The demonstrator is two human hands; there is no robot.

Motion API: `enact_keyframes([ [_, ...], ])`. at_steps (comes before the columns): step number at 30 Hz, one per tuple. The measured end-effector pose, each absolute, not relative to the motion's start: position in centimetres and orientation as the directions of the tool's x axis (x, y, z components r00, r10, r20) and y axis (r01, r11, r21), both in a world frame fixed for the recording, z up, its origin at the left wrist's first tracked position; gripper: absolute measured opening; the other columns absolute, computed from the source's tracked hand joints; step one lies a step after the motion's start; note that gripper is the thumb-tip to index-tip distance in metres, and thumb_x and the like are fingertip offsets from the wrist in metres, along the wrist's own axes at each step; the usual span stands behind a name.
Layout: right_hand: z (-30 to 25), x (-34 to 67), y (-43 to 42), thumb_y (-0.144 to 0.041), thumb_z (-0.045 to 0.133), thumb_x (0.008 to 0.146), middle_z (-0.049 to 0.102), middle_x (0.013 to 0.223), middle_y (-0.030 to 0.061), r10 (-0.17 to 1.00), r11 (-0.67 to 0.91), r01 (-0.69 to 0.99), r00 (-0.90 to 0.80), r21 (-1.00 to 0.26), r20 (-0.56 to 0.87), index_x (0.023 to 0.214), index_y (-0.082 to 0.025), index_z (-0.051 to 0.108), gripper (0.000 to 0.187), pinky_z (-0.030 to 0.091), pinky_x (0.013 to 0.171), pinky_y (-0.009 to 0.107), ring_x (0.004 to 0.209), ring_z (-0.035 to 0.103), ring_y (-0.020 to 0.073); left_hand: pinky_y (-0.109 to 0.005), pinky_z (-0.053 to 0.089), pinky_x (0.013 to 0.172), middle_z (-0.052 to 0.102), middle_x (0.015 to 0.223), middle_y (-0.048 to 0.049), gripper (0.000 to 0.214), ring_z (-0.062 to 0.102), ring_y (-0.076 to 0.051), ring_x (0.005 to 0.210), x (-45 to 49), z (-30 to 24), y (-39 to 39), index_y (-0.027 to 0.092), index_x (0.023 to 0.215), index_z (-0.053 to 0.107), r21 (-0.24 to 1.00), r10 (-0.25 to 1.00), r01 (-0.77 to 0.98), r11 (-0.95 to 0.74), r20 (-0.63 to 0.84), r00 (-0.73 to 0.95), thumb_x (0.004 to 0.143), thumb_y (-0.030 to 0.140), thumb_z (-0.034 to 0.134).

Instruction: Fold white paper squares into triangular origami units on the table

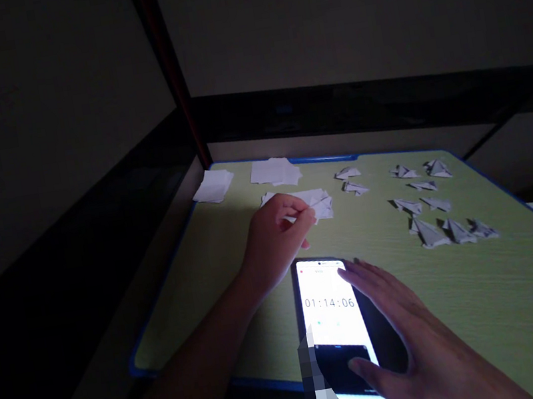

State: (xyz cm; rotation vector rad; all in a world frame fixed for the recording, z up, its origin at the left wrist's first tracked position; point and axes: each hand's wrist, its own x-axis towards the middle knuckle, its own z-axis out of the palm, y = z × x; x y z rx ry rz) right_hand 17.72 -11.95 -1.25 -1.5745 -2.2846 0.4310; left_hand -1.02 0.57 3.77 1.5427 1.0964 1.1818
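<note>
My left hand (279, 234) is closed in a pinch at the right side of a pile of white paper (321, 196). Its fingers cover whatever is between them. A lit phone (331, 307) showing a timer lies in front of me at the near side of the table. Over its right edge is my right hand (407, 319), with thumb and fingers spread apart. The index fingertip overlaps the upper right corner of the phone, and the thumb overlaps the lower screen. Whether they touch the phone, I cannot tell.
On the green, blue-edged table (197, 271), a paper stack (214, 185) lies at the far left corner, with another paper stack (273, 171) beside it. Several folded paper pieces (426, 231) lie on the right, and two folded pieces (354, 187) near the back middle. Dark walls stand behind.
</note>
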Motion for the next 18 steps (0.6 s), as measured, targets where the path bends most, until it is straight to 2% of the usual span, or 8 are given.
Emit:
enact_keyframes([
  [6, -1.50, 17.42, -11.94, -0.042, 0.066, 0.075, 0.030, 0.157, 0.0095, 0.932, 0.362, 0.852, -0.338, -0.379, 0.130, 0.150, -0.031, 0.020, 0.088, 0.037, 0.107, 0.064, 0.142, 0.029, 0.0379, -0.015, 0.040, 0.040, 0.067, 0.080, -0.0036, 0.010, 0.056, -0.005, 0.049, -0.93, 3.78, 0.58, 0.015, 0.076, 0.056, 0.967, 0.968, 0.121, -0.224, 0.207, 0.143, 0.076, 0.023, 0.062],
  [18, -1.20, 17.41, -11.69, -0.043, 0.067, 0.075, 0.034, 0.155, 0.0101, 0.935, 0.353, 0.831, -0.327, -0.431, 0.136, 0.149, -0.033, 0.019, 0.088, 0.036, 0.107, 0.066, 0.141, 0.031, 0.0380, -0.016, 0.039, 0.039, 0.067, 0.081, -0.0040, 0.009, 0.057, -0.007, 0.053, -1.01, 4.11, 0.60, 0.016, 0.075, 0.056, 0.974, 0.975, 0.128, -0.188, 0.168, 0.148, 0.075, 0.024, 0.061],
])
